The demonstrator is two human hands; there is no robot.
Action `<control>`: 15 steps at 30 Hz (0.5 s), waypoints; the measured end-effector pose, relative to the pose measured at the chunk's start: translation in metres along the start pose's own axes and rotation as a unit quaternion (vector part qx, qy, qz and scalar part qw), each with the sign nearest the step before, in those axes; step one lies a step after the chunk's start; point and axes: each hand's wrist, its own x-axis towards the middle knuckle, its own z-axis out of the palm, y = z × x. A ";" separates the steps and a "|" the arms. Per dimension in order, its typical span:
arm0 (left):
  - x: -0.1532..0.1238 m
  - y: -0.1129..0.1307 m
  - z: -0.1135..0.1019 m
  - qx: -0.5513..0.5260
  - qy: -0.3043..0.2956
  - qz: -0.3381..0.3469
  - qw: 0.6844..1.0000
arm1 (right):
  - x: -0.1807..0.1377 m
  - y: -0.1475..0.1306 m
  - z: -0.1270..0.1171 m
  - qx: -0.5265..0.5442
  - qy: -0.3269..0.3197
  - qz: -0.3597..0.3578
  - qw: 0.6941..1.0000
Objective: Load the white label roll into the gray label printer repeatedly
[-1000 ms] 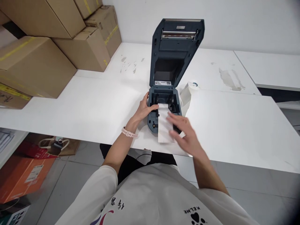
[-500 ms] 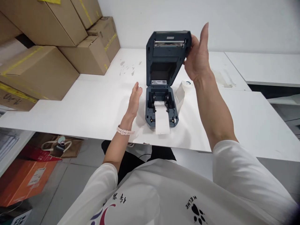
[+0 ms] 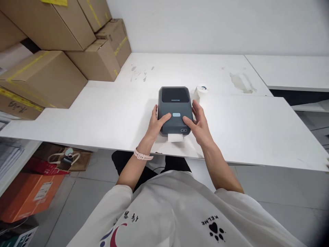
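A dark grey label printer [image 3: 175,108] sits on the white table with its lid down. A strip of white label paper [image 3: 175,138] sticks out of its front. My left hand [image 3: 155,124] grips the printer's left side, thumb on the lid beside the light blue button [image 3: 176,115]. On the opposite side my right hand [image 3: 199,124] grips it too, its thumb pressing on the lid. Behind my right hand stands a roll of white paper [image 3: 201,90], partly hidden by the printer and that hand. The inside of the printer is covered by the lid.
Cardboard boxes [image 3: 48,79] with yellow tape are piled at the table's left. A white wall [image 3: 205,27] runs behind the white table [image 3: 115,113]. Below the table's left end are an orange box [image 3: 33,195] and a paper bag [image 3: 82,160] on the floor.
The printer's lid has swung from raised to down. My right hand came down from the lid's upper edge to the right side, and my left hand moved onto the left side.
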 end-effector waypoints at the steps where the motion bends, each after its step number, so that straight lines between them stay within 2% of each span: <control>1: -0.001 -0.005 -0.001 -0.007 -0.011 -0.006 1.000 | -0.002 0.002 0.000 0.010 0.007 0.034 0.999; 4: -0.003 -0.015 -0.002 -0.017 -0.030 -0.010 0.999 | -0.004 0.006 -0.001 0.043 -0.011 0.114 0.992; 6: -0.003 -0.018 -0.003 -0.019 -0.032 -0.008 0.999 | -0.004 0.009 0.000 0.056 -0.046 0.129 0.989; 8: -0.001 -0.018 -0.003 -0.018 -0.030 0.002 0.999 | -0.004 0.014 0.001 0.056 -0.062 0.128 0.988; 13: 0.007 -0.015 -0.004 0.006 -0.028 0.042 0.999 | -0.003 0.024 0.004 0.026 -0.038 0.092 0.995; 15: 0.002 -0.017 -0.004 0.015 -0.018 0.045 0.999 | -0.002 0.026 0.004 0.020 -0.037 0.082 0.996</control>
